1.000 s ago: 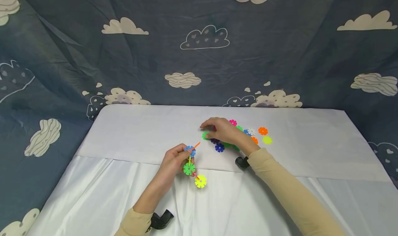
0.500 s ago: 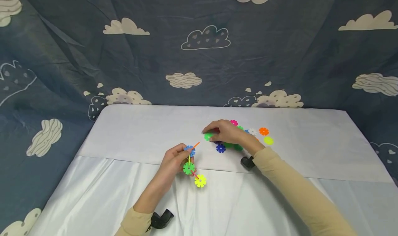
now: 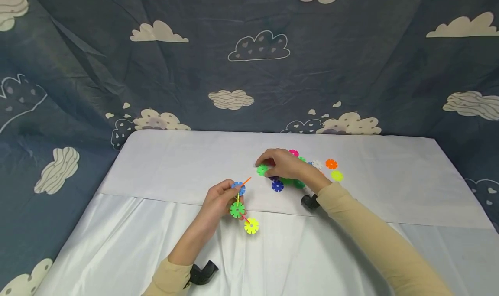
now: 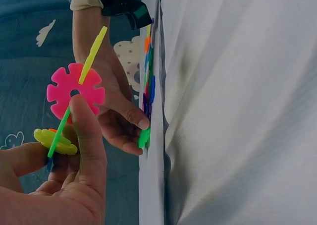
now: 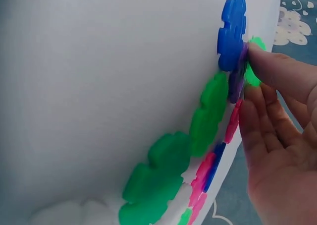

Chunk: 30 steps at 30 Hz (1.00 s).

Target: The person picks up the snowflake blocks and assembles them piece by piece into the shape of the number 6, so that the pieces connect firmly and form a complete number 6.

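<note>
My left hand (image 3: 218, 200) pinches a chain of notched plastic snowflake discs. The chain has a blue disc (image 3: 238, 187), a green disc (image 3: 237, 209) and a yellow disc (image 3: 251, 226), with an orange disc (image 3: 246, 181) seen edge-on at the top. Closest to the left wrist camera is its pink disc (image 4: 61, 93), against my thumb. Farther right, my right hand (image 3: 286, 164) has thumb and fingers at a light-green disc (image 3: 262, 170), which they pinch at the left end of a loose disc pile. A purple disc (image 5: 237, 79) lies beside that thumb.
Loose discs lie under and around my right hand, including a navy disc (image 3: 277, 186), a pink disc (image 3: 294, 152), an orange disc (image 3: 331, 164) and a yellow-green disc (image 3: 337, 175). White cloth (image 3: 187, 161) covers the table. A dark cloud-print curtain (image 3: 257, 79) hangs behind.
My right hand has closed its thumb and fingers on the light-green disc, which has shifted slightly right. The left hand and its chain stay almost still.
</note>
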Motion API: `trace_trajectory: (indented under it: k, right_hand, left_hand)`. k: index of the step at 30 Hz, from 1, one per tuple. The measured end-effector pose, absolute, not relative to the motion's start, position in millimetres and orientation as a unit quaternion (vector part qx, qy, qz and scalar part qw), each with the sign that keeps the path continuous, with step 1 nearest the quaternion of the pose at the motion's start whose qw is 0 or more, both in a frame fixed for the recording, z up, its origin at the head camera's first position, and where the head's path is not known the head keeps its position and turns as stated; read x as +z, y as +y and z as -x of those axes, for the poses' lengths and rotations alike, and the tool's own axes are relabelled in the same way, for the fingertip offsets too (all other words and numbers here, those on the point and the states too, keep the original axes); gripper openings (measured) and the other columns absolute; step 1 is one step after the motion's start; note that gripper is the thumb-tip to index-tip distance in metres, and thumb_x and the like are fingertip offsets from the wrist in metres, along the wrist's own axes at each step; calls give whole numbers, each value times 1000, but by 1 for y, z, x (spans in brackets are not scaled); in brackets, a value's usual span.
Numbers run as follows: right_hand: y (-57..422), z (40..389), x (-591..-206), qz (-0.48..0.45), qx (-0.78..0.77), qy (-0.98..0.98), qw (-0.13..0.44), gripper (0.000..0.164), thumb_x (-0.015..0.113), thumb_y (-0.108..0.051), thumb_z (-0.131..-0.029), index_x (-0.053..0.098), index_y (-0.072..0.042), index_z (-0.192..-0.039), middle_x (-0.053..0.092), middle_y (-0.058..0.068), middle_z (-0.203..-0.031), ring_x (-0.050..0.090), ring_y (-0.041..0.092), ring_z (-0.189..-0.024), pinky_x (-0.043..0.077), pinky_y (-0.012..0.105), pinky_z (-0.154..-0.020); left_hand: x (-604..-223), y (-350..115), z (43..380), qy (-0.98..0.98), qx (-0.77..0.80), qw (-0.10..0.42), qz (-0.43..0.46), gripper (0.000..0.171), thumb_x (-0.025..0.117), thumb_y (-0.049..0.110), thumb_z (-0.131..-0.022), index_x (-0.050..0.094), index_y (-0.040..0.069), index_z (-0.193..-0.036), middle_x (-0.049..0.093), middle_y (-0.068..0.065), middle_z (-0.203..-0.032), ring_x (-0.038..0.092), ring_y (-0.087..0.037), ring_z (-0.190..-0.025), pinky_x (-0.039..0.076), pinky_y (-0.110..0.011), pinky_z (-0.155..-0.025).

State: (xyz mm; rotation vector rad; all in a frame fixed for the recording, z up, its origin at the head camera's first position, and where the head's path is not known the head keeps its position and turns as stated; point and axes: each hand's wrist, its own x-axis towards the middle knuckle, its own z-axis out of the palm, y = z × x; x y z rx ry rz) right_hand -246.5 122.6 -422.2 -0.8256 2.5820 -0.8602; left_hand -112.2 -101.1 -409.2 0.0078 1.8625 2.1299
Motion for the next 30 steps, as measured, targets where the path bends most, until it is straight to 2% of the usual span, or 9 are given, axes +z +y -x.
trace_trajectory:
  k: [5,9,13,16,21,25,30]
  right_hand:
    - [122,241,-419,270,-310,898,157,26,79,-6,-83,75,-16,-106,66,-3,-98,56,17,-88,51,31,-82]
    - [123,234,-414,256,-317,898,166,20,75,-6,-87,76,-17,-104,70,-5,-100,59,16,-90,51,33,-85]
    - [127,228,-414,253,-314,902,152,18,72,-7,-90,77,-16,-105,71,-4,-107,61,16,-96,50,37,-91]
    - [131,223,-414,255,-317,903,138,18,71,-7,-91,76,-17,-104,70,-5,-105,60,16,-93,51,36,-88]
    - [135,211,-408,255,-378,879,138,18,67,-6,-93,73,-13,-109,69,3,-94,60,23,-78,52,34,-71]
    - [132,193,-396,245,-437,851,160,20,61,-6,-97,68,-10,-115,64,11,-85,61,30,-73,54,41,-71]
    - [130,171,-387,233,-461,844,145,22,60,-6,-97,66,-9,-118,61,7,-78,60,27,-72,53,39,-69]
  left_hand:
    - [-409,-100,112,652,742,155,0,21,52,16,-101,54,-2,-92,56,-9,-74,52,-18,-61,45,-27,-57]
    - [-410,-99,113,655,739,157,6,23,54,19,-101,55,-2,-91,56,-9,-75,53,-18,-61,45,-27,-58]
    - [-411,-99,113,654,740,157,4,25,55,20,-101,53,-3,-92,56,-9,-75,53,-18,-61,46,-27,-58]
    - [-412,-99,112,651,742,158,-2,26,55,21,-101,53,-5,-96,55,-8,-73,55,-18,-59,50,-29,-58]
    - [-410,-100,111,648,745,160,-10,27,59,21,-99,54,-6,-96,54,-7,-71,55,-18,-54,52,-31,-55]
    - [-409,-100,110,650,742,164,-17,27,60,20,-98,55,-7,-95,55,-7,-72,55,-17,-53,53,-32,-54]
    - [-410,-99,109,658,735,160,-26,29,63,17,-97,56,-11,-97,57,-7,-69,56,-18,-52,52,-29,-53]
